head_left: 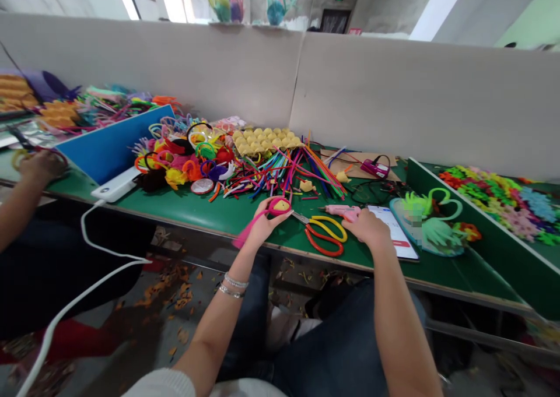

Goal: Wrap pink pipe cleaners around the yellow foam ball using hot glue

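My left hand is closed on a pink pipe-cleaner craft, whose loop surrounds a small yellow piece. A pink strand hangs down past the hand. To the right, my right hand has its fingers around the back end of a pink hot glue gun, which lies on the table with its nozzle pointing left. Between the hands lie scissors with one yellow and one red handle, blades toward my left hand. A phone with a lit screen is partly behind my right hand.
Loose pipe cleaners and a yellow egg carton lie beyond my hands. Finished crafts are heaped at the left, by a white power strip. A green divider stands right. Another person's hand is far left.
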Motion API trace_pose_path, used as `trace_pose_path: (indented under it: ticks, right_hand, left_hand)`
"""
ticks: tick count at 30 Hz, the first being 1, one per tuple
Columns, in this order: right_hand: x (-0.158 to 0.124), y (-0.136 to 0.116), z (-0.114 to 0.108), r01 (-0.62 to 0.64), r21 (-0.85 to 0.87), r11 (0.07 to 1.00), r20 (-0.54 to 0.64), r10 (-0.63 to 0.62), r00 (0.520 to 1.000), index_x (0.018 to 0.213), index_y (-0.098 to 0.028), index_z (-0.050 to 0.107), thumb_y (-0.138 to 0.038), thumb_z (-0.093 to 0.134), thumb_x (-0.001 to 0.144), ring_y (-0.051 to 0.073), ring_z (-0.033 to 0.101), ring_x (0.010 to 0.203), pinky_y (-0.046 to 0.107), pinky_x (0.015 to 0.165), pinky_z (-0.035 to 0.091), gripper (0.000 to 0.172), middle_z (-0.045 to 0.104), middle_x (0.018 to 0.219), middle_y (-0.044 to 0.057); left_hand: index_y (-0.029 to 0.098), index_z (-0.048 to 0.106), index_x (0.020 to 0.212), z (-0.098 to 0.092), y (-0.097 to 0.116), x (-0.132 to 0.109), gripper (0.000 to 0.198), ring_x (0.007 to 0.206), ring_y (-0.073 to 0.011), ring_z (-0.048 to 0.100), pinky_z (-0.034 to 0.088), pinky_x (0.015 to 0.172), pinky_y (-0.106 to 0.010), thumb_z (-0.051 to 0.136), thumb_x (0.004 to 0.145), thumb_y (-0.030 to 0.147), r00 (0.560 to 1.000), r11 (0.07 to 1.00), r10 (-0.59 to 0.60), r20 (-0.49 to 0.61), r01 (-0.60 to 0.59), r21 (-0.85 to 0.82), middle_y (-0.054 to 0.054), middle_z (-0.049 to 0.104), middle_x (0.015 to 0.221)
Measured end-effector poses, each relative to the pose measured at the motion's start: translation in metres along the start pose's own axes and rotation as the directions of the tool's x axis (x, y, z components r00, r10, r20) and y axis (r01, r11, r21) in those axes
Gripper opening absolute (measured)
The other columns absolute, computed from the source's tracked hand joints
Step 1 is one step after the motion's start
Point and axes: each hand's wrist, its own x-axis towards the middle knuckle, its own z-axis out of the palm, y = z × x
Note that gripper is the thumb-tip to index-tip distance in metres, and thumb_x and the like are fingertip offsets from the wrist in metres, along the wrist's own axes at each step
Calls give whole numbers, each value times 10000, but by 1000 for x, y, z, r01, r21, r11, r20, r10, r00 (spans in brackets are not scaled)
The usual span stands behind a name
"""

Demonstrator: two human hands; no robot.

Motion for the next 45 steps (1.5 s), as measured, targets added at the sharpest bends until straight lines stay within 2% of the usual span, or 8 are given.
trace_pose_path:
  ticks: [9, 13, 19, 23, 27, 32, 38, 45]
  right_hand:
    - [0, 2, 4, 30, 71, 997, -64, -25, 998, 1069, -212, 603, -450, 559, 685, 268, 643, 797, 345, 644, 452, 454, 688, 893, 109]
    - [0, 6, 3, 114, 136, 984, -116, -99, 988, 1010, -236, 625, -412, 574, 689, 237, 637, 760, 312, 633, 442, 369, 688, 823, 68]
    - [-4, 6, -9, 67, 238, 969, -72, -51, 996, 1063, -145, 547, -501, 538, 718, 260, 637, 788, 304, 598, 427, 496, 660, 940, 134]
    - [-7, 1, -18, 86, 303, 949, -165, -36, 986, 1052, -107, 501, -567, 595, 668, 267, 623, 835, 294, 609, 420, 607, 633, 963, 154]
    - [-10, -5, -24, 140, 269, 953, -249, -72, 966, 985, -129, 512, -524, 548, 733, 267, 611, 846, 297, 622, 410, 470, 625, 940, 150]
    - [-15, -22, -28, 125, 309, 943, -351, -9, 936, 1082, -139, 435, -504, 544, 744, 290, 620, 837, 309, 625, 409, 509, 639, 921, 141]
    - [-28, -54, -24, 318, 423, 849, -394, -144, 908, 1083, -147, 409, -610, 553, 695, 308, 616, 913, 324, 675, 445, 621, 620, 1042, 165]
    - [-37, -74, -10, 483, 348, 804, -444, -312, 840, 1075, -143, 421, -516, 514, 762, 273, 641, 865, 321, 663, 463, 495, 622, 1039, 154]
  left_hand:
    - [194, 631, 998, -2, -4, 0, 426, 1127, -228, 517, 447, 953, -349, 751, 623, 355, 993, 985, 109, -42, -102, 139, -99, 533, 1153]
    - [192, 626, 980, -2, -1, -1, 406, 1099, -224, 538, 453, 935, -357, 748, 627, 349, 995, 986, 99, -9, -96, 135, -98, 559, 1144]
    - [162, 511, 971, 0, 5, -3, 475, 909, -172, 614, 497, 792, -297, 753, 613, 359, 999, 999, -41, 24, 41, -14, -84, 617, 1027]
    - [163, 505, 928, 1, 8, -6, 456, 827, -149, 610, 489, 734, -261, 752, 614, 383, 999, 996, -32, -7, 33, 78, -45, 611, 908]
    - [168, 512, 930, 1, 8, -6, 465, 830, -154, 612, 493, 742, -270, 763, 600, 377, 1000, 997, 6, 13, -7, 77, -40, 617, 893]
    - [176, 523, 982, 2, 6, -3, 483, 907, -175, 610, 497, 811, -312, 764, 602, 352, 998, 997, 50, -44, -47, 60, -68, 611, 994]
    - [167, 521, 995, 4, 8, -3, 496, 905, -175, 611, 505, 812, -315, 765, 604, 350, 998, 998, 56, 2, -56, 39, -72, 616, 997]
    - [171, 519, 1004, 1, 2, -3, 522, 906, -185, 615, 499, 815, -322, 777, 585, 346, 999, 996, 49, 12, -50, 73, -72, 615, 1001]
